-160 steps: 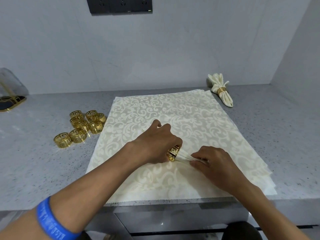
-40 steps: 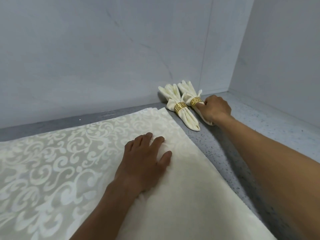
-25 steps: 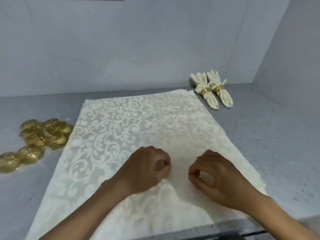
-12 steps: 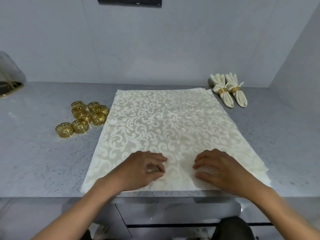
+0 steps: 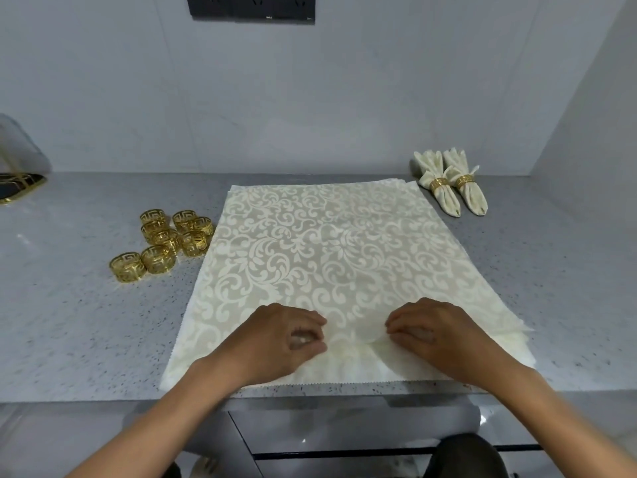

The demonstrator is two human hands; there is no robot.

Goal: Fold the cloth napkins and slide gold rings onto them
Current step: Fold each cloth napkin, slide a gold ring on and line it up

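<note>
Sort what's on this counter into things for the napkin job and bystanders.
Job: flat napkin stack, left hand, right hand, loose gold rings, two ringed napkins.
Bystanders: black wall socket panel, gold-edged tray.

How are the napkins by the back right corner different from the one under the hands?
The two ringed napkins are gathered into narrow bundles, each cinched by a gold ring; the top flat napkin lies spread open with no ring. The ringed napkins sit untouched near the wall; the flat napkin has its near edge pinched by the left hand and right hand. Both are cream cloth.
</note>
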